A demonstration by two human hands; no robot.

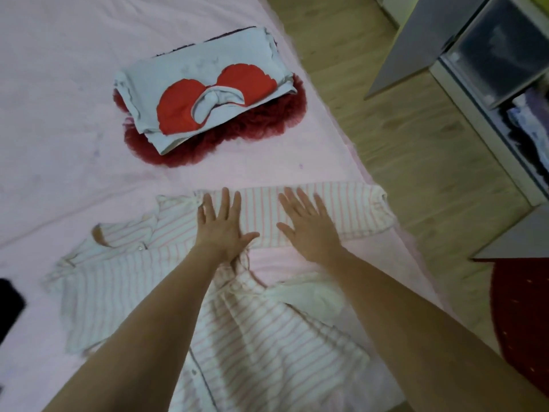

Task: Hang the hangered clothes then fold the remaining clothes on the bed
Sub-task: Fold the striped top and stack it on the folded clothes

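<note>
White, pink-striped cotton shirt [225,316] lies spread on pink bed sheet [59,144], one sleeve [350,209] stretched w/ cuff near bed edge. Left hand [221,230] & right hand [306,227] press flat on sleeve, fingers straight & splayed, gripping nothing. Fabric prob. light, soft, limp, creases easily; best pinched at cuff/shoulder seam. Shirt hem cut off at bottom; forearms hide part of front. Folded grey-red top [205,87] sits on dark red tulle skirt [267,123], further up.
</note>
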